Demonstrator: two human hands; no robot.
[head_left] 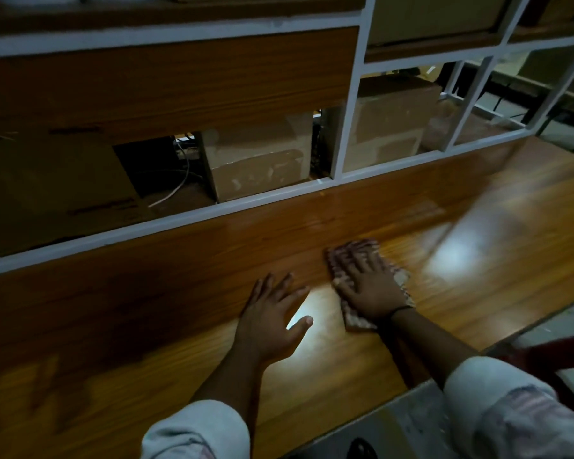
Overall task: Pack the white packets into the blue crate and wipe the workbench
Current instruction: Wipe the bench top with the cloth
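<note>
Left hand [272,321]: you have it flat on the bench [146,326], fingers spread, holding nothing. Just right of it, your right hand [370,286] presses the cloth [362,246] onto the bench, fingers straight. Boxes [259,167] sit on the shelf behind.

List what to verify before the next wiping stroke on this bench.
1. The cloth lies under the right hand, fingers flat on it: ok.
2. The left hand rests flat on the workbench, apart from the cloth: ok.
3. Surface right of the cloth already wiped: cannot tell, dim light and glare.
4. The white packets packed away: cannot tell, none in view.
5. The blue crate within reach: cannot tell.
</note>
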